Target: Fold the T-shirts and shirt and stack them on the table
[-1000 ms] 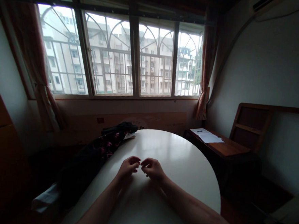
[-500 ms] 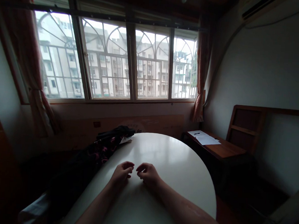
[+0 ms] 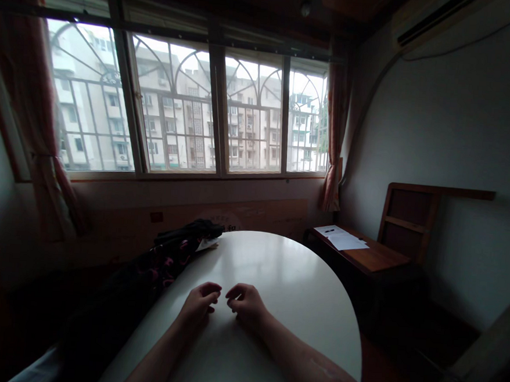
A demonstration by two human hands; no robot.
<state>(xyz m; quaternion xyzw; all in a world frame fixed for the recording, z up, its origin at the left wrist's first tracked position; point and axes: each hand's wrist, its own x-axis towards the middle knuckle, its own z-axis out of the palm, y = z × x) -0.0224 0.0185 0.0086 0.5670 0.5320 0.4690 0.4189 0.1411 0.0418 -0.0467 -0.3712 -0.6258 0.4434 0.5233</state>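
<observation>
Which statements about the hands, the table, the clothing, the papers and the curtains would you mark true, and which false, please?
1. The left hand and right hand hold nothing visible. True.
2. The two hands touch each other. False: a gap separates them.
3. Dark clothing lies at the left side of the white table. True.
4. The papers lie on the white table. False: they lie on the wooden bench to the right.
5. Curtains hang at both sides of the windows. True.
</observation>
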